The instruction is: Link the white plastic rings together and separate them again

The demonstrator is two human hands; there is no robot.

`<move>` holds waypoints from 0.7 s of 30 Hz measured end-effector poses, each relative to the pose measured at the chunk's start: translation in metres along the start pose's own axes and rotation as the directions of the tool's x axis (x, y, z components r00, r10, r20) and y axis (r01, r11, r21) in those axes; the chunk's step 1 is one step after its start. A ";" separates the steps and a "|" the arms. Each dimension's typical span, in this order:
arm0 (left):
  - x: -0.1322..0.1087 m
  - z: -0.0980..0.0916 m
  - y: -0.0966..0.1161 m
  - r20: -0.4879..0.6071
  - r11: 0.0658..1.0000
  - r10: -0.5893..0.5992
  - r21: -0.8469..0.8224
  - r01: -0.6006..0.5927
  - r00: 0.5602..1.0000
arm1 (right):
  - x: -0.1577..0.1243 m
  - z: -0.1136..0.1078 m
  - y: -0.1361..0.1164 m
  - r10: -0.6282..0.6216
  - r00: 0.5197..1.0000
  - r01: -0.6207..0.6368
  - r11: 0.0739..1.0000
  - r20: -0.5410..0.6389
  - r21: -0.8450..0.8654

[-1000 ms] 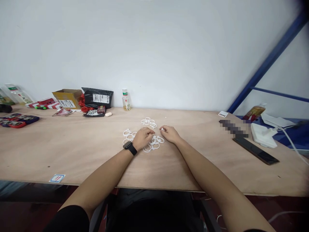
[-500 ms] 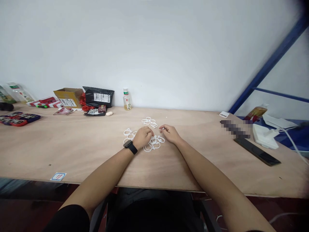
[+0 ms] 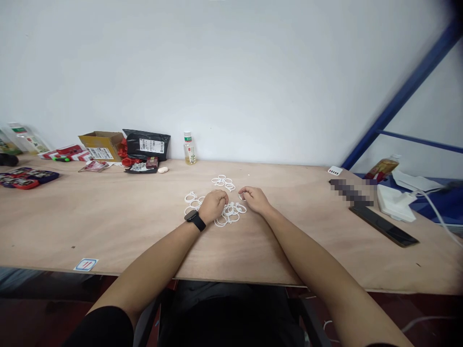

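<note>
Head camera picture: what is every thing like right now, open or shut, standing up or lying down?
left hand, curled shut, resting on the white rings.
right hand, fingertips pinched on a white ring.
white rings, loose, lying flat on the table.
bottle, upright, cap on.
cardboard box, flaps open.
phone, lying flat, screen dark.

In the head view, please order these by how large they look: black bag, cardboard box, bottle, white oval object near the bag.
1. The black bag and the cardboard box look about alike, so I do not rank them.
2. The bottle.
3. The white oval object.
</note>
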State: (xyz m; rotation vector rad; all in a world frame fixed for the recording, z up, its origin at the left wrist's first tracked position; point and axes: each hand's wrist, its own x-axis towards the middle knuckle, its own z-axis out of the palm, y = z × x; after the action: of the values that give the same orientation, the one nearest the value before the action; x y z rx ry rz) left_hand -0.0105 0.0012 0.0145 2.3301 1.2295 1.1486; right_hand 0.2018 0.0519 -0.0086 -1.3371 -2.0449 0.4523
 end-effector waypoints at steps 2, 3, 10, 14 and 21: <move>0.000 0.000 0.001 -0.011 1.000 0.003 -0.008 -0.003 1.000 | 0.000 -0.001 -0.001 -0.005 1.000 0.005 0.999 -0.011 -0.042; -0.001 -0.001 0.001 -0.022 1.000 -0.006 -0.014 0.006 1.000 | 0.000 -0.001 -0.002 -0.010 1.000 0.009 0.998 -0.014 -0.057; -0.002 0.001 0.001 -0.074 0.975 -0.172 -0.155 0.159 0.982 | -0.002 -0.002 -0.005 -0.046 0.999 0.046 0.994 0.002 -0.104; -0.003 0.003 0.001 -0.036 0.969 -0.171 -0.188 0.161 0.985 | -0.003 -0.002 -0.007 -0.074 0.997 0.074 0.986 0.004 -0.148; -0.001 0.004 0.001 -0.126 0.971 -0.185 -0.174 0.161 0.975 | -0.006 -0.002 -0.016 -0.125 0.991 0.131 0.971 0.042 -0.200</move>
State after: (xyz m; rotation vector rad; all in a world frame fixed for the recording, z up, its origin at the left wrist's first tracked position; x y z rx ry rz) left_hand -0.0076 -0.0001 0.0121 2.0093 1.3041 1.3184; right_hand 0.1936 0.0391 0.0003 -1.3099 -2.2348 0.2119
